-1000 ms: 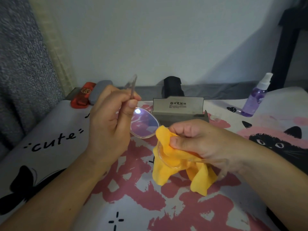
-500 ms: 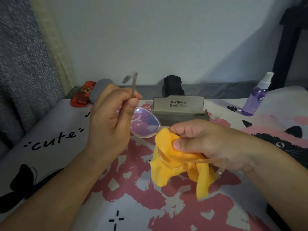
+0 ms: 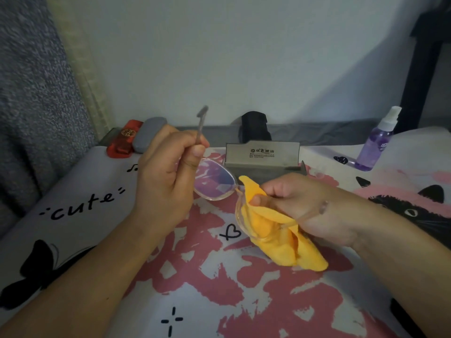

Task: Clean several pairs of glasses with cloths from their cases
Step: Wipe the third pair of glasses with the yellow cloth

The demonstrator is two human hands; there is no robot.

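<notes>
Head view: my left hand (image 3: 166,181) pinches clear-framed glasses (image 3: 214,181) by temple, steadying; right hand (image 3: 300,203) fingers closed, pressing yellow microfibre cloth (image 3: 275,230) around lens.

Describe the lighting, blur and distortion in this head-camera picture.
Head view: dim, bluish light with a broad shadow across the wall at right; the temple tip above the left hand is blurred; the bare lens carries a faint violet sheen; wide-angle distortion leans the spray bottle and bends the edges; the yellow cloth in the right hand stays sharp.
</notes>
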